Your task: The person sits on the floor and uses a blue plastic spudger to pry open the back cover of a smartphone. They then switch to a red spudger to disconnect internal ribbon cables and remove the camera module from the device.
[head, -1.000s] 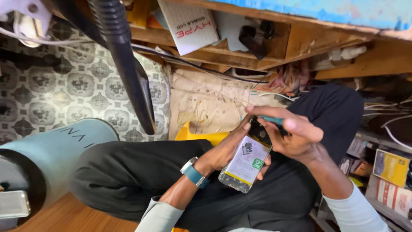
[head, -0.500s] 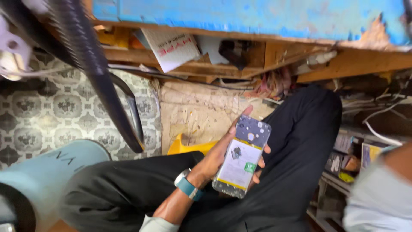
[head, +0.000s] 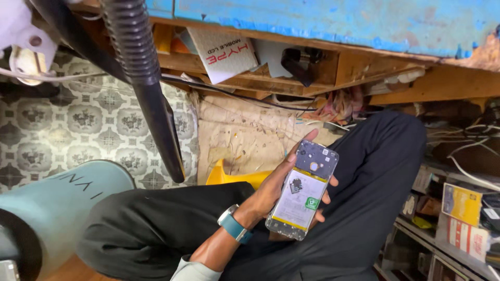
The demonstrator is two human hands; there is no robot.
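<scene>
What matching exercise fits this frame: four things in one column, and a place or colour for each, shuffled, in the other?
Things:
1. phone
2. watch
3. black hose
4. yellow piece

Places or colours:
A. on the floor behind the left hand
B. teal band, on the left wrist
C. held in the left hand, back open, battery showing
D. hanging down at upper left, ribbed at the top

Pairs: 1-C, 2-B, 3-D, 4-A

The right hand is out of view.
</scene>
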